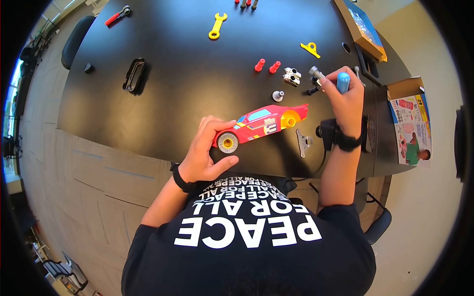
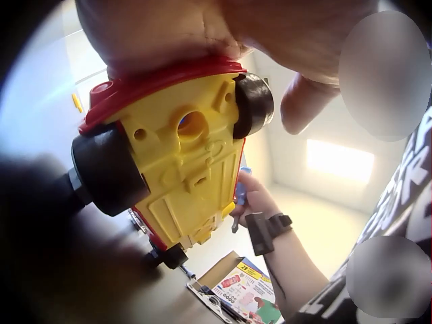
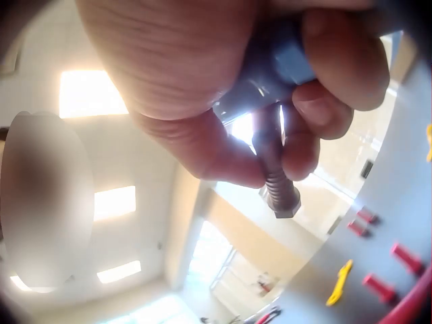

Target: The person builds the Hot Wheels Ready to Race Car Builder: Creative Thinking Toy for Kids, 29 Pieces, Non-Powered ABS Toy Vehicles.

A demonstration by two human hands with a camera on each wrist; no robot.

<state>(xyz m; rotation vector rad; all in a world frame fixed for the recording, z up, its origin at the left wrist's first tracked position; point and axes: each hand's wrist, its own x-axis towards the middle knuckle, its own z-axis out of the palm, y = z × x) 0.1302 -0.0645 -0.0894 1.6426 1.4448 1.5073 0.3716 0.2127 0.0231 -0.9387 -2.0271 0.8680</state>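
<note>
My left hand (image 1: 201,150) holds a red toy car (image 1: 264,121) by its front end, thumb apart below the grey-rimmed front wheel (image 1: 227,143). In the left wrist view the car's yellow underside (image 2: 185,179) shows, with a round hole and black wheels. Held up over the right side of the table, my right hand (image 1: 345,101) grips a blue tool handle (image 1: 343,82); the tool's working end is hidden. The same hand pinches a grey bolt (image 3: 280,192) between thumb and fingers, its hex head outward. A grey triangular plate (image 1: 303,143) lies between the car and my right wrist.
Beyond the car lie red bolts (image 1: 259,65), a silver engine piece (image 1: 292,77), a grey cone-shaped part (image 1: 278,96), a yellow plate (image 1: 310,50) and a yellow wrench (image 1: 217,26). A black frame (image 1: 134,75) lies left. An open printed box (image 1: 411,123) stands at the right.
</note>
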